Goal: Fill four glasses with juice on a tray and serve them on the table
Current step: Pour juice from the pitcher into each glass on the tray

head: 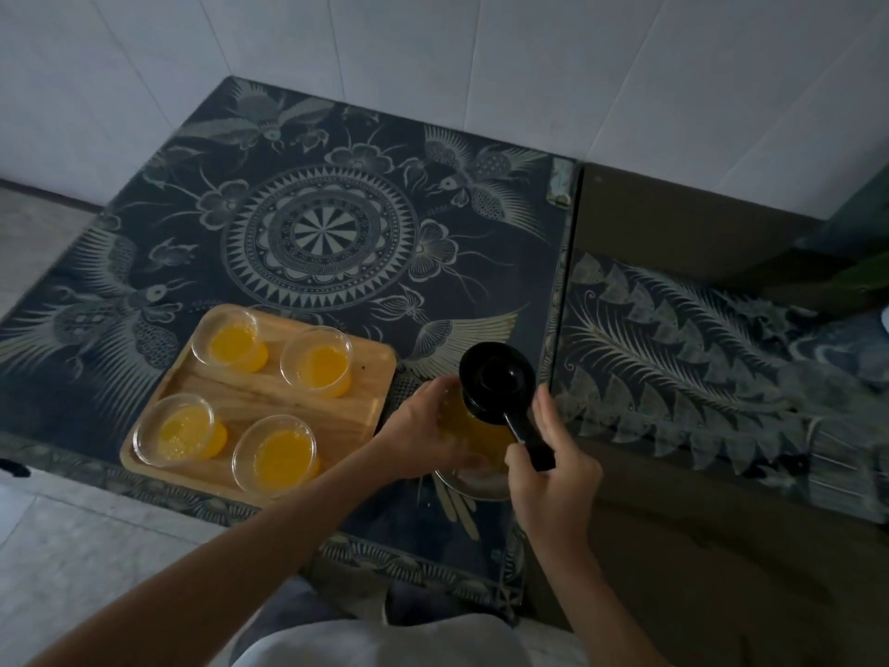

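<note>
A wooden tray (288,399) lies on the patterned table (336,209) at its near left. Several clear glasses holding orange juice stand on it: far left (231,339), far right (320,361), near left (178,433), near right (276,454). Right of the tray stands a glass jug (474,430) of orange juice with a black lid (498,380) and black handle. My left hand (423,438) wraps the jug's left side. My right hand (553,464) grips the black handle (529,442). The jug is upright, its base hidden partly by my hands.
A second patterned table surface (697,358) adjoins on the right, with a brown bare strip (673,546) nearer me. White tiled wall (433,50) runs behind. Pale floor (72,546) shows at the left. A dark green object (856,262) sits at the far right.
</note>
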